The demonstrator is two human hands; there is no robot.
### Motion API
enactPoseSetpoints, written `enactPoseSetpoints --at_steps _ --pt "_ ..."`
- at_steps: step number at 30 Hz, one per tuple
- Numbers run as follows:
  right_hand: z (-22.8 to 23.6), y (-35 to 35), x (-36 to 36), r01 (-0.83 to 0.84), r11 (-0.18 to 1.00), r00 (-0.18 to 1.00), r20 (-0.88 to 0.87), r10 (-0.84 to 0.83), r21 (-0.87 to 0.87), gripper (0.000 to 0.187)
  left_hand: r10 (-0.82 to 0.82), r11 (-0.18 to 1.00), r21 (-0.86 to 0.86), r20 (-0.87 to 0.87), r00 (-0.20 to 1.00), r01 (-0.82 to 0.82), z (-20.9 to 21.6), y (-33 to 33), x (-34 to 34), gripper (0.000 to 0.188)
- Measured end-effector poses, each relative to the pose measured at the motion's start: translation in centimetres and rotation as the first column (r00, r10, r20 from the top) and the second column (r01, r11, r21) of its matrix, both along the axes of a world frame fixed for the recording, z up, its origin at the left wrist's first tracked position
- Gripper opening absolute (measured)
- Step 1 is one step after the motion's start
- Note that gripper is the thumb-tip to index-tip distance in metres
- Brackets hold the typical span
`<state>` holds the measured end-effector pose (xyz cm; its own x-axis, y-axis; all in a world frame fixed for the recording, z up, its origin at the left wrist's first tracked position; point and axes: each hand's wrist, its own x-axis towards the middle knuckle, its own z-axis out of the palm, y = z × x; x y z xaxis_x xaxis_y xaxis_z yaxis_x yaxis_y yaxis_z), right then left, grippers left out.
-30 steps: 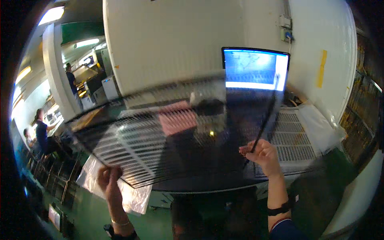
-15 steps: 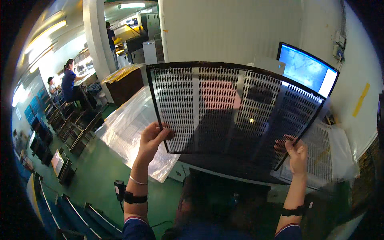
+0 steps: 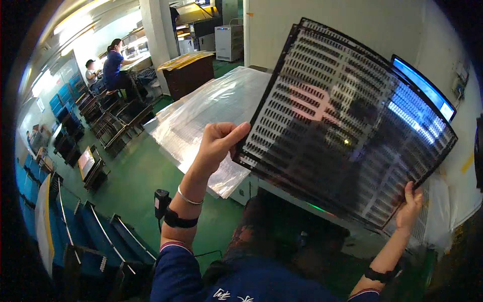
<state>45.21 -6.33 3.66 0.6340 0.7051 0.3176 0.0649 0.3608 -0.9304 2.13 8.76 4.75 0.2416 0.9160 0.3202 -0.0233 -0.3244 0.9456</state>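
Observation:
A large glossy dark film sheet [image 3: 322,126], patterned with rows of small clear marks, is held up in the air in front of me. Its left side is higher than its right. My left hand [image 3: 221,143] pinches the lower left edge, thumb on the near face. At the lower right corner my right hand [image 3: 408,207] grips the sheet, its fingers partly hidden behind it. Light and a pinkish patch reflect on the film. Below and behind it lies a stack of clear plastic-covered sheets [image 3: 201,118] on the table.
A lit monitor [image 3: 425,85] stands behind the film at the right. More patterned sheets [image 3: 435,216] lie under my right hand. Beyond the table is a brown cabinet [image 3: 188,75] with yellow sheets on top. Racks [image 3: 118,131] stand at left, where people sit at a bench.
The film has been raised and tilted, its left end swinging up and the whole sheet shifting right. Both hands moved with it, and my view turned left.

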Motion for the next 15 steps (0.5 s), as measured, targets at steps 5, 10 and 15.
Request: enactPoseSetpoints --at_steps 5,10,15 --pt "-0.6 -1.2 1.6 -0.047 0.992 0.998 0.036 0.043 0.117 0.013 -0.007 1.000 0.004 0.068 0.998 0.006 1.5 -2.0 0.8 0.038" --pt "-1.2 -2.2 3.0 -0.014 0.990 1.000 0.022 0.011 0.137 0.031 -0.132 0.990 -0.020 0.215 0.968 0.140 2.6 -3.2 1.9 0.039" --pt "-0.8 -2.5 2.6 -0.100 0.985 0.994 0.066 0.092 0.142 0.046 -0.127 0.989 -0.049 0.229 0.965 0.141 2.0 -2.7 1.8 0.039"
